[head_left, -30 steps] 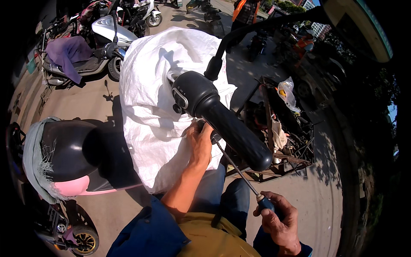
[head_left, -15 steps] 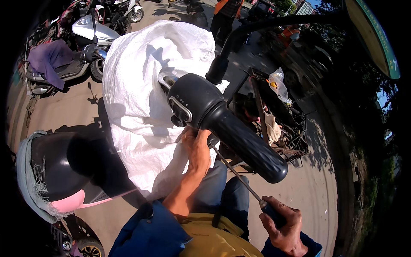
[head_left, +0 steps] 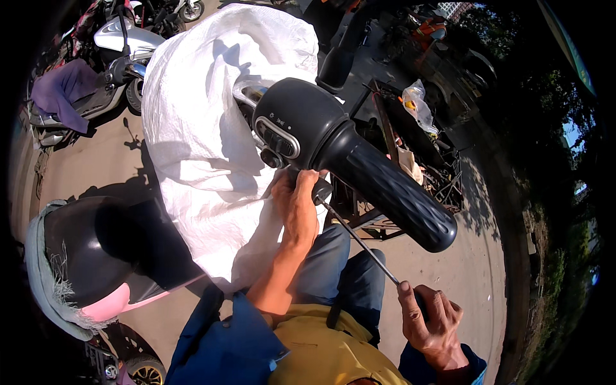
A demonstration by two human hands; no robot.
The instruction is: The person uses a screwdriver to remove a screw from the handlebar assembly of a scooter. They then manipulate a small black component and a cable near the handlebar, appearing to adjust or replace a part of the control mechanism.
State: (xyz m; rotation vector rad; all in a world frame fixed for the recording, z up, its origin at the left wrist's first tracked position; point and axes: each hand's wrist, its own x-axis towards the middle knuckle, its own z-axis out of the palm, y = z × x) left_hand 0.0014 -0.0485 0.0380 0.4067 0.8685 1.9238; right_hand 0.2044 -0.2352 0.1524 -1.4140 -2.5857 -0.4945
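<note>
Your right hand (head_left: 431, 316) grips the screwdriver (head_left: 359, 242) handle; it's thin, stiff steel, so hold it there. Left hand (head_left: 296, 200) pinches, seemingly, under the rigid switch housing (head_left: 295, 125).

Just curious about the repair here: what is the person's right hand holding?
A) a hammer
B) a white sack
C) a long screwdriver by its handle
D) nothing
C: the right hand grips the handle of a long screwdriver, whose thin shaft runs up under the black handlebar grip, where the left hand rests.
</note>
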